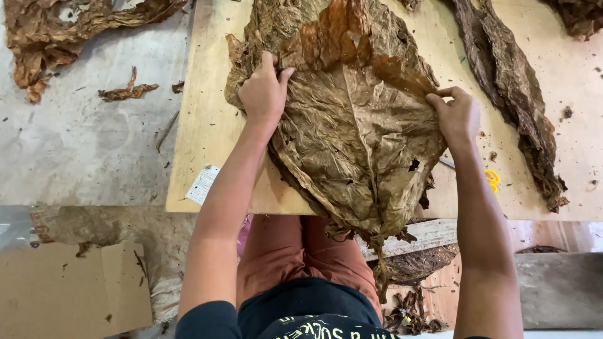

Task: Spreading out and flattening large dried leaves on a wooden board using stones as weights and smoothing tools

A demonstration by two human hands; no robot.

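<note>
A large dried brown leaf (352,144) lies spread on top of a pile of similar leaves on a pale wooden board (207,125). My left hand (264,91) presses on the leaf's left edge with the fingers curled over it. My right hand (457,113) pinches the right edge of the same leaf. The leaf's tip hangs over the board's near edge above my lap.
A long rolled strip of dried leaf (512,88) lies on the board at the right. More crumpled leaves (56,31) sit on the grey surface at the far left. Yellow-handled scissors (492,177) peek out by my right wrist. Cardboard (69,292) lies at lower left.
</note>
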